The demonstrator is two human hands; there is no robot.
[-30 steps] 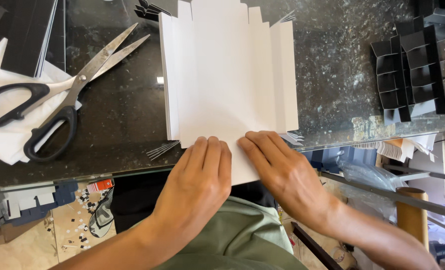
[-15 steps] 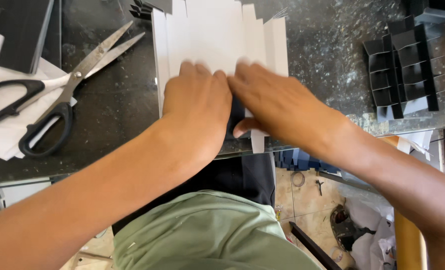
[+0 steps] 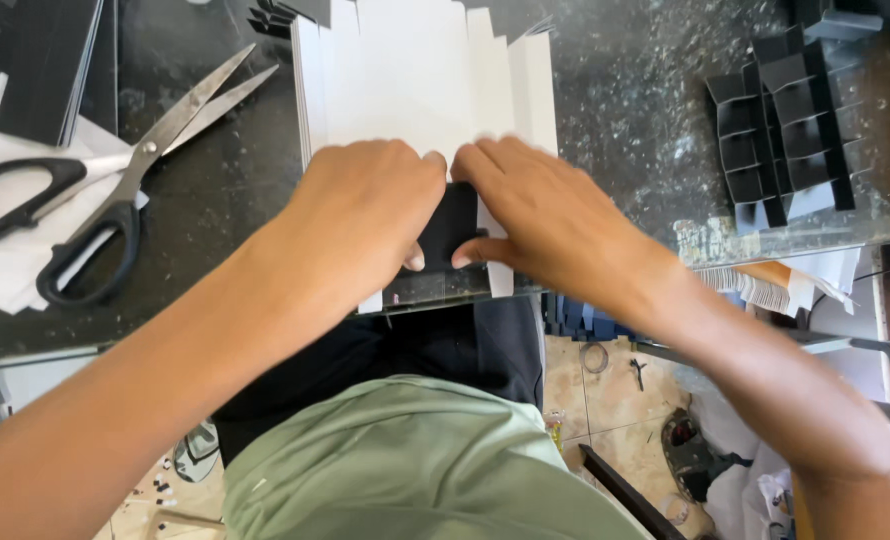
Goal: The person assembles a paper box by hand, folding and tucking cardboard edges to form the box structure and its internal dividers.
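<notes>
Bare dark table [image 3: 225,210] lies between my white sheet [image 3: 415,80] and the scissors [image 3: 115,190]; right of the sheet, black folded card pieces [image 3: 785,120] block passage.
</notes>
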